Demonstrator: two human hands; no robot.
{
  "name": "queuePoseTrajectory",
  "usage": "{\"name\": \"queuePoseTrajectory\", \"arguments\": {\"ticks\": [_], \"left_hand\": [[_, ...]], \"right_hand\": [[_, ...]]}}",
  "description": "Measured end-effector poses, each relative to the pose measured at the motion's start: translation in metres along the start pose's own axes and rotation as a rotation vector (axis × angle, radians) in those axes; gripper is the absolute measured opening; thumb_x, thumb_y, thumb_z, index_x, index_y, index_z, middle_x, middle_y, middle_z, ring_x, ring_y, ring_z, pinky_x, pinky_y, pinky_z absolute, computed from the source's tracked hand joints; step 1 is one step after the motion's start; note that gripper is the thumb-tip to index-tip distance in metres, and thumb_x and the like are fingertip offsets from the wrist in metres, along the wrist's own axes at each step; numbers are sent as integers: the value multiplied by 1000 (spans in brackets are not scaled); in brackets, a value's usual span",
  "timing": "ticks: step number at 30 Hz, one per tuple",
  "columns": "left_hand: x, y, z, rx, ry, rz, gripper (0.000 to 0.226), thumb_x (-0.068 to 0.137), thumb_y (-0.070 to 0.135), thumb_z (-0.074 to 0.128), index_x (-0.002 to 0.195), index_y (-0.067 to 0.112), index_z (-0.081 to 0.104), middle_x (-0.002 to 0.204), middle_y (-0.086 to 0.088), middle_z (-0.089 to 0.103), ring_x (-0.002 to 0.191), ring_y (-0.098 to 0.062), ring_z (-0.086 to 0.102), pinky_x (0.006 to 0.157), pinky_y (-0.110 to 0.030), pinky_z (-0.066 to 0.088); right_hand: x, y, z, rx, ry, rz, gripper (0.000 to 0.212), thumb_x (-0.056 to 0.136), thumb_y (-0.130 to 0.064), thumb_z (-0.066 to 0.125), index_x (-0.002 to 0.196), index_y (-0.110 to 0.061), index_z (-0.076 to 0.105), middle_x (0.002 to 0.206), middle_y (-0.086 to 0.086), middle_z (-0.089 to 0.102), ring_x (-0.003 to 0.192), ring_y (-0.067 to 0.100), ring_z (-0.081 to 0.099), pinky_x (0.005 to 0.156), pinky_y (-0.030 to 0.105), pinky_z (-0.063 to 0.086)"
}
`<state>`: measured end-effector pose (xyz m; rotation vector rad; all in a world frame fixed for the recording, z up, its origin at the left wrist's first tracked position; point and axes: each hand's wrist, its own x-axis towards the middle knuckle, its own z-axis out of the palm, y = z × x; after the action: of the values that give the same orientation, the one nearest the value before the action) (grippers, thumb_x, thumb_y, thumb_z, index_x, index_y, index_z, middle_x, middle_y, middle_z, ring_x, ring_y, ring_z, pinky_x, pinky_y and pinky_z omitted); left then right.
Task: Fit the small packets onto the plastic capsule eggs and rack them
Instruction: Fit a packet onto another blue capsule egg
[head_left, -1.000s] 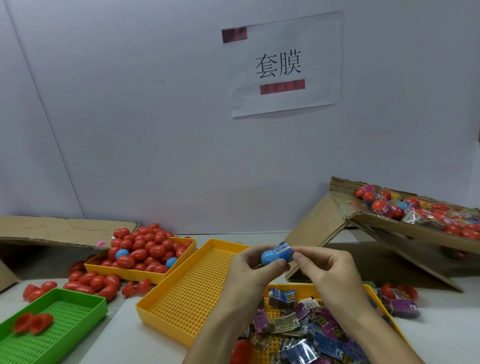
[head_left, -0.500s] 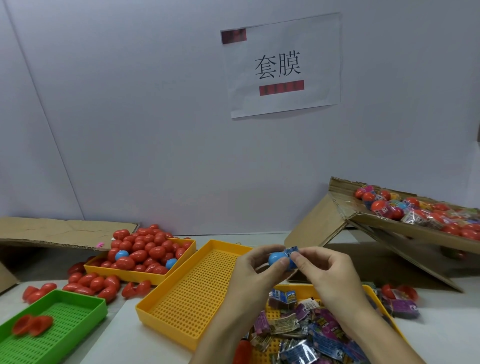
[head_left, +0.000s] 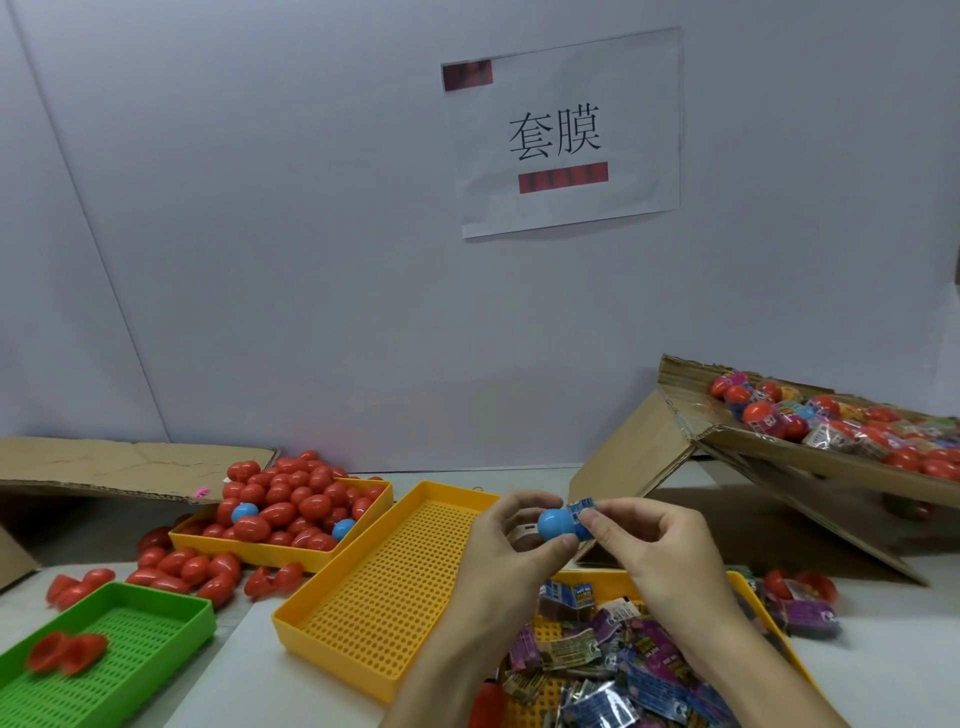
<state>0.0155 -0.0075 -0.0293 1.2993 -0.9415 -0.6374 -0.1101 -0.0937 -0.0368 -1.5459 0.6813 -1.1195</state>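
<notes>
A blue capsule egg (head_left: 552, 523) is held up in front of me, above the trays. My left hand (head_left: 506, 545) grips it from the left, thumb under it and fingers curled over it. On the egg's right end sits a small blue printed packet (head_left: 582, 512), which my right hand (head_left: 649, 545) pinches between thumb and forefinger. Below my hands a yellow tray (head_left: 769, 623) holds several loose purple and blue packets (head_left: 623, 660). A yellow perforated tray (head_left: 395, 587) lies left of my hands with nothing in it.
A yellow tray (head_left: 358, 545) heaped with red and a few blue eggs (head_left: 291, 506) stands at back left, more red eggs spilled beside it. A green tray (head_left: 171, 613) holds red egg halves. A tilted cardboard box (head_left: 810, 452) at right carries wrapped eggs. Flat cardboard (head_left: 104, 467) lies left.
The blue egg has been turned so more of its bare end shows. The packet now sits on its right end, and both hands have shifted slightly.
</notes>
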Motion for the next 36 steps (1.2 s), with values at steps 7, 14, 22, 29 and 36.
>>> {"name": "queuePoseTrajectory", "arguments": {"ticks": [7, 14, 22, 29, 36], "left_hand": [[0, 1, 1, 53, -11, 24, 28, 79, 4, 80, 99, 22, 71, 100, 0, 70, 89, -15, 73, 74, -24, 58], [0, 0, 1, 96, -9, 39, 28, 78, 9, 81, 99, 26, 71, 101, 3, 70, 92, -14, 72, 79, -30, 60], [1, 0, 1, 118, -5, 43, 29, 78, 7, 80, 98, 25, 70, 98, 3, 70, 91, -14, 73, 77, -27, 60], [1, 0, 2, 130, -17, 88, 31, 79, 3, 78, 100, 24, 70, 95, 4, 70, 89, -12, 73, 72, -22, 58], [-1, 1, 4, 25, -38, 85, 13, 90, 12, 70, 101, 19, 71, 88, 12, 73, 89, -17, 73, 79, -29, 60]], "right_hand": [[-1, 0, 0, -1, -12, -12, 5, 83, -19, 75, 88, -21, 75, 79, -10, 75, 78, 1, 69, 59, 11, 52], [-2, -2, 0, 19, -36, -18, 7, 84, -17, 74, 88, -22, 75, 80, -9, 76, 78, 3, 70, 59, 12, 53], [0, 1, 0, -6, -21, -34, 8, 89, -19, 68, 89, -23, 75, 80, -11, 75, 80, 1, 69, 60, 12, 53], [-1, 1, 0, -40, -42, -54, 9, 89, -18, 68, 90, -24, 75, 81, -9, 76, 80, 1, 69, 61, 13, 53], [-2, -1, 0, -45, -37, -91, 9, 89, -21, 69, 89, -27, 75, 80, -13, 75, 80, 2, 69, 63, 11, 53]]}}
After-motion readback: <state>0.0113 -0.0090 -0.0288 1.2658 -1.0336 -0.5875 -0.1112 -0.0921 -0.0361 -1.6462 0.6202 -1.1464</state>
